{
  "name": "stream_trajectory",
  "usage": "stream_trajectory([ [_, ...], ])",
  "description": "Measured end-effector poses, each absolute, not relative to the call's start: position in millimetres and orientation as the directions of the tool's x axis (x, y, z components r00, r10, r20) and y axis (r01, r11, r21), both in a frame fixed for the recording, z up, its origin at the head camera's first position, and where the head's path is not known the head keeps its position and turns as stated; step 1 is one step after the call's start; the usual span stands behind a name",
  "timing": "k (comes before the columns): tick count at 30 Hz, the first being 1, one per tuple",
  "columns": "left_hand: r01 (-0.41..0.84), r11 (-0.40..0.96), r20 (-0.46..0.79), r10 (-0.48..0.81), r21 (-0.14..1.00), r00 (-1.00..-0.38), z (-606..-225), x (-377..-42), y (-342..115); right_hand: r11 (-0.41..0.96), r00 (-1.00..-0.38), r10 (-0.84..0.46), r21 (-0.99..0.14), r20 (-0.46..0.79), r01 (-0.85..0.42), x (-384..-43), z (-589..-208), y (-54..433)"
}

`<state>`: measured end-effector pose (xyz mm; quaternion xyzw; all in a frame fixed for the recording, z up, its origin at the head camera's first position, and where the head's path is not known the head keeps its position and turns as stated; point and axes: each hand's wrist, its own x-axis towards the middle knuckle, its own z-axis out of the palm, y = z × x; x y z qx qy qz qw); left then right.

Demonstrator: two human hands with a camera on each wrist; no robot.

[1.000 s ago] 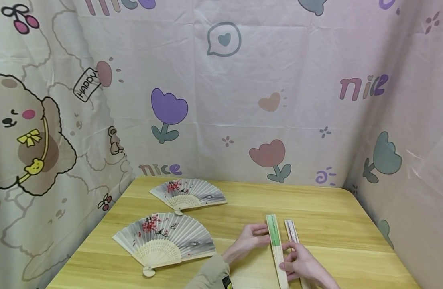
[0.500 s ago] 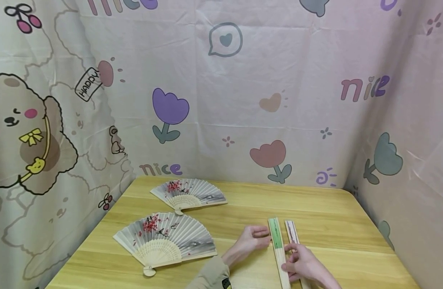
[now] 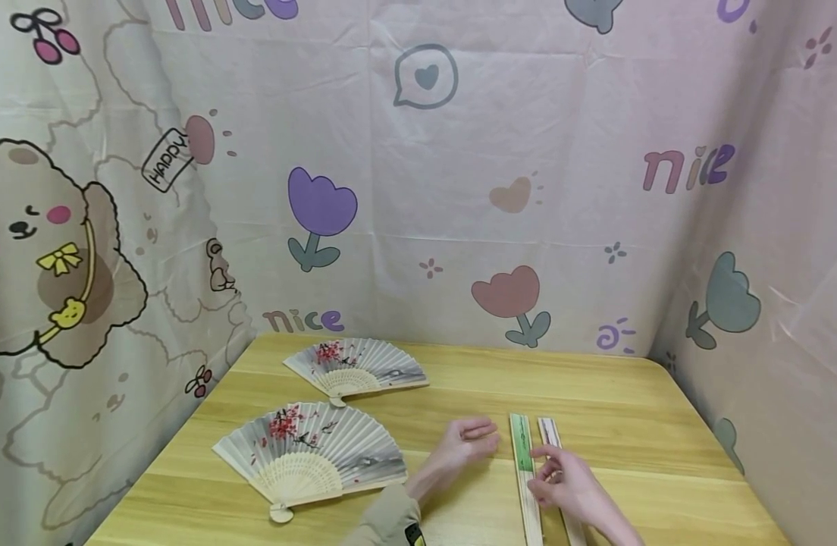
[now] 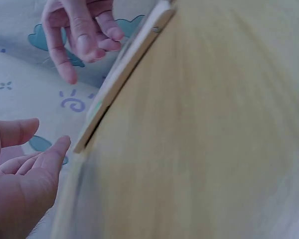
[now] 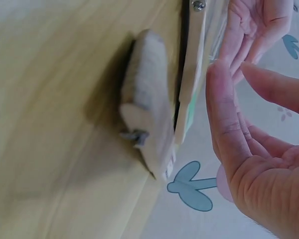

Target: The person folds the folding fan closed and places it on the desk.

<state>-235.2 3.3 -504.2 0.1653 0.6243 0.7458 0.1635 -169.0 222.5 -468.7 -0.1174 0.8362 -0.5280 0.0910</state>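
Note:
A folded fan with a green leaf (image 3: 521,444) lies on the table right of centre, its ribs pointing to the front edge. Close on its right lies a second folded fan, pale with a dark print (image 3: 549,431), partly covered by my right hand (image 3: 574,489). That hand hovers over the two folded fans with loosely bent fingers; in the right wrist view its fingertips (image 5: 218,74) hold nothing. Left of the green fan, my left hand (image 3: 462,449) is held apart from it, fingers relaxed, as the left wrist view also shows.
Two spread fans with red blossoms rest on the left of the table: one nearer (image 3: 364,444), one farther back (image 3: 384,364). A printed cloth (image 3: 418,189) hangs behind the wooden table (image 3: 596,387) and along both sides.
My right hand has let go of the green folded fan and risen off it. My left hand has drawn back to the left. The green fan has shifted slightly toward the front and right.

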Motion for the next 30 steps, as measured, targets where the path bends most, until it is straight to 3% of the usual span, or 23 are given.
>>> stream_trajectory([
  [11, -0.024, -0.231, 0.086, 0.456, 0.973, -0.886, -487.9, -239.3, -31.5, 0.421, -0.939, -0.342, -0.887, 0.039, -0.19, -174.5, -465.6, 203.7],
  [20, 0.085, -0.052, 0.099, 0.532, 0.995, -0.841, -465.8, -242.3, -84.4, 0.411, -0.927, -0.37, -0.883, 0.066, -0.227, -180.7, -463.2, 185.9],
  [30, 0.152, 0.034, 0.111, 0.526, 0.988, -0.843, -455.3, -241.4, -144.8, 0.427, -0.898, -0.435, -0.861, 0.073, -0.276, -190.5, -455.4, 159.4],
])
